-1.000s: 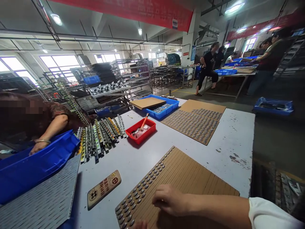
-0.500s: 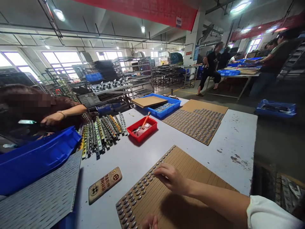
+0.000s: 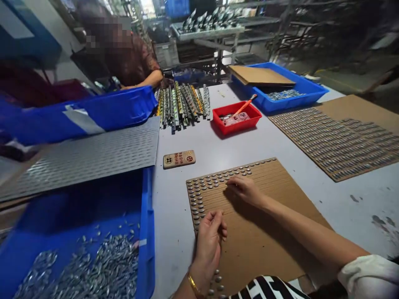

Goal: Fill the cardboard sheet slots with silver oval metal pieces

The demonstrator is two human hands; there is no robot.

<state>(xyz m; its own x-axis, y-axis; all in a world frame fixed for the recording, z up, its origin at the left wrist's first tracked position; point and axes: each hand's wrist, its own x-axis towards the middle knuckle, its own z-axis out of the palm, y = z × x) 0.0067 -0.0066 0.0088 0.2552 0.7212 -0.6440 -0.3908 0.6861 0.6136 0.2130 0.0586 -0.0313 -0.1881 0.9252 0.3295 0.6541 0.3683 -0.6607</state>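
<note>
A brown grooved cardboard sheet (image 3: 258,224) lies on the grey table, with rows of small metal studs (image 3: 205,187) along its top and left edges. My right hand (image 3: 246,191) rests on the sheet, fingertips at the end of the upper rows. At the sheet's left edge, my left hand (image 3: 208,245) has its fingertips pinched together above the studs. Anything between those fingers is hidden. To the left of the table stands a blue bin (image 3: 147,224) heaped with loose metal studs (image 3: 93,265).
A perforated metal sheet (image 3: 87,158) lies over a blue crate at left, where a co-worker (image 3: 134,62) leans in. Bundled metal strips (image 3: 183,106), a patterned phone (image 3: 179,159), a red tray (image 3: 237,118), a blue crate (image 3: 280,99) and a studded cardboard sheet (image 3: 333,141) occupy the table.
My view has swung left and down, bringing the bin of loose studs into sight. My left hand has risen to the sheet's left edge, and my right hand has shifted along the upper rows.
</note>
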